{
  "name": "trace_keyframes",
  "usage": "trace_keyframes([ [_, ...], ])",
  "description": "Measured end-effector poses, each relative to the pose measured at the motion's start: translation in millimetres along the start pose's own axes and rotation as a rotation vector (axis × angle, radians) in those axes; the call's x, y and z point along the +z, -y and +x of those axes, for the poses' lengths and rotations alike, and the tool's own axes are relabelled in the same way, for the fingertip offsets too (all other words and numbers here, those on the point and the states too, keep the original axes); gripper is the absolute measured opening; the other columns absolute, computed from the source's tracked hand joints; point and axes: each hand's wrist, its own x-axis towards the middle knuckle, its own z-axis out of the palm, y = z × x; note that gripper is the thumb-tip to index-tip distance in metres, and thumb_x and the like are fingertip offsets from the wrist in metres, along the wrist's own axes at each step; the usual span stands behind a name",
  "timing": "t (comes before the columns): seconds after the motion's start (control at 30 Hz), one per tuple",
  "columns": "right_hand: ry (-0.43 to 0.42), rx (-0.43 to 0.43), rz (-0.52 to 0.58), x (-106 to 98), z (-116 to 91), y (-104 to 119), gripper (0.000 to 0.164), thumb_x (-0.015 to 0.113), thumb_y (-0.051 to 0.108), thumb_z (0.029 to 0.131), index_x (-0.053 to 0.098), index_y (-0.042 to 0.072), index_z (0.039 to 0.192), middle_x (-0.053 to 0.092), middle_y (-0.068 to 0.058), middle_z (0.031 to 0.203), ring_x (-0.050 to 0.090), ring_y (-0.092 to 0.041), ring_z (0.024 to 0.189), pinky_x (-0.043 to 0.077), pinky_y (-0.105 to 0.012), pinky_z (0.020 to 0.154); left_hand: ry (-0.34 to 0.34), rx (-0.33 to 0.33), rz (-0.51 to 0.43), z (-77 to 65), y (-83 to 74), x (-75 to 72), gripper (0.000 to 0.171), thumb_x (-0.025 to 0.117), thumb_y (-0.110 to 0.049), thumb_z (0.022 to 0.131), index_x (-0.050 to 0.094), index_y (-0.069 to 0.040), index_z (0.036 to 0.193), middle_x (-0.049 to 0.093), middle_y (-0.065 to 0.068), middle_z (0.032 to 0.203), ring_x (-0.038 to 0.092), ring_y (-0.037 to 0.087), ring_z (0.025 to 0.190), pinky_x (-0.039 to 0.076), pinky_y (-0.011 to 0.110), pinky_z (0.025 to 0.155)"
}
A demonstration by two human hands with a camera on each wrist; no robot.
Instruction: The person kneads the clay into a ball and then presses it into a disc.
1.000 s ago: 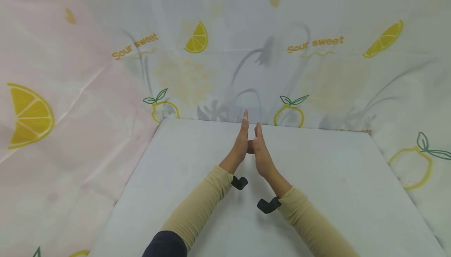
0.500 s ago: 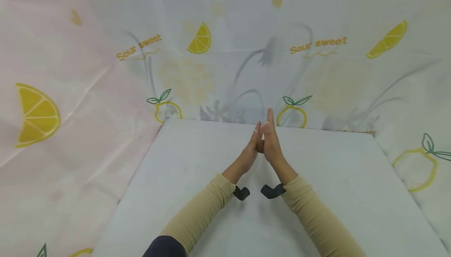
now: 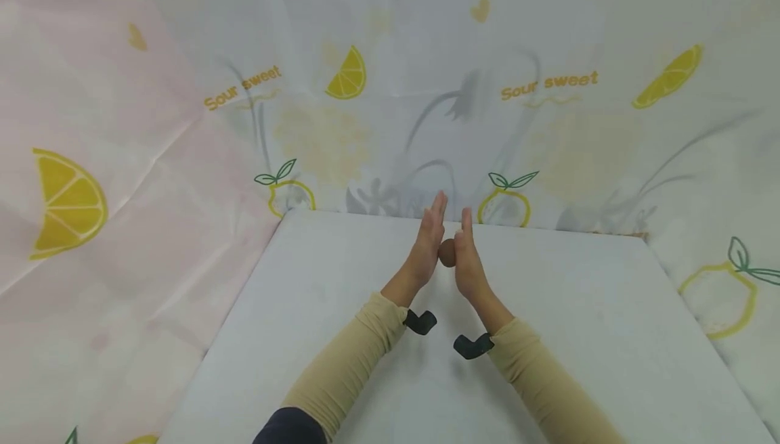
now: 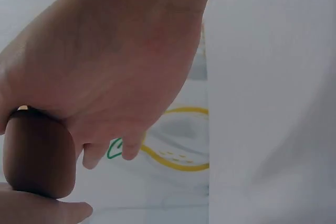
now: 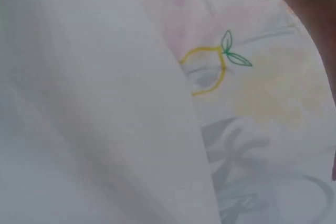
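Note:
Between two flat palms sits a brown ball (image 3: 447, 253) that looks like modelling clay, above the table near its far edge. My left hand (image 3: 424, 248) presses its left side with straight fingers. On the opposite side my right hand (image 3: 469, 264) lies against it, fingers also straight and a little lower than the left fingertips. Seen from the left wrist, the brown ball (image 4: 39, 156) bulges at its sides between the left palm (image 4: 121, 66) and the right hand (image 4: 42, 211). Only a strip of the right hand (image 5: 321, 35) shows in the right wrist view; the ball is outside it.
A white tabletop (image 3: 567, 308) spreads under both arms. Behind and beside it hangs a cloth (image 3: 414, 45) printed with lemons and the words "Sour sweet". Dark curved mounts (image 3: 420, 322) stick out from the inner side of each beige sleeve.
The hands have slid against each other: the right fingertips rose above the left, then dropped below them again. The gap between the palms is wider now, showing more of the ball.

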Motion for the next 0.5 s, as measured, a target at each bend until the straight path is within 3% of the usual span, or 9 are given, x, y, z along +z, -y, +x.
trace_keyframes([
  [0.07,0.007,-0.043,-0.020,6.8,-2.8,-11.3,0.057,0.020,0.007,0.111,-0.008,-0.005,0.159,0.050,-0.037,0.134,0.053,-0.032,0.120,0.036,-0.032,0.107,-0.061,-0.016,0.043,1.6,0.2,-0.4,0.106,0.016,-0.090,0.088,0.000,-0.018,0.165,0.001,-0.003,0.171,-0.002,0.009,0.155,0.002,0.046,0.125],
  [0.17,0.024,-0.098,-0.047,15.6,-7.6,-19.5,0.059,0.023,0.010,0.111,-0.008,0.003,0.162,0.057,-0.030,0.119,0.052,-0.023,0.084,0.044,-0.028,0.086,-0.139,-0.063,0.108,4.7,4.1,-2.0,0.094,0.015,-0.082,0.094,0.005,-0.021,0.165,0.003,-0.005,0.171,-0.002,0.011,0.155,0.000,0.048,0.124],
  [0.2,0.028,-0.110,-0.055,17.5,-9.5,-18.6,0.060,0.024,0.013,0.112,-0.007,0.005,0.162,0.051,-0.027,0.137,0.053,-0.020,0.089,0.046,-0.029,0.087,-0.154,-0.083,0.123,5.3,6.4,-2.5,0.090,0.014,-0.079,0.096,0.006,-0.022,0.165,0.003,-0.005,0.171,-0.002,0.012,0.156,0.000,0.049,0.124],
  [0.27,0.029,-0.132,-0.066,19.8,-11.9,-14.5,0.061,0.026,0.020,0.112,-0.005,0.009,0.163,0.026,-0.019,0.163,0.053,-0.019,0.115,0.044,-0.037,0.101,-0.164,-0.133,0.145,4.7,12.5,-3.6,0.084,0.014,-0.075,0.099,0.007,-0.024,0.165,0.003,-0.007,0.171,-0.002,0.013,0.156,-0.001,0.049,0.124],
  [0.37,0.017,-0.180,-0.075,19.6,-11.2,-7.2,0.063,0.027,0.031,0.112,-0.003,0.009,0.164,0.003,-0.011,0.171,0.026,-0.025,0.149,0.028,-0.052,0.117,-0.137,-0.177,0.151,0.4,21.9,-3.8,0.086,0.016,-0.075,0.099,0.007,-0.021,0.165,0.004,-0.005,0.171,-0.002,0.015,0.156,-0.001,0.050,0.124],
  [0.43,-0.005,-0.206,-0.089,17.3,-8.7,-3.5,0.066,0.026,0.037,0.112,-0.001,0.007,0.164,0.000,-0.011,0.171,0.005,-0.026,0.156,0.011,-0.055,0.123,-0.105,-0.189,0.153,-3.2,26.9,-3.3,0.093,0.015,-0.079,0.096,0.007,-0.018,0.165,0.005,-0.003,0.171,-0.002,0.016,0.156,0.000,0.049,0.124],
  [0.5,-0.023,-0.215,-0.097,13.8,-5.5,-2.0,0.069,0.025,0.042,0.111,0.000,0.006,0.163,0.000,-0.009,0.171,0.002,-0.025,0.156,0.005,-0.052,0.124,-0.063,-0.181,0.153,-6.7,29.1,-1.5,0.096,0.014,-0.081,0.095,0.006,-0.015,0.165,0.006,0.001,0.171,-0.001,0.017,0.156,0.000,0.050,0.124],
])
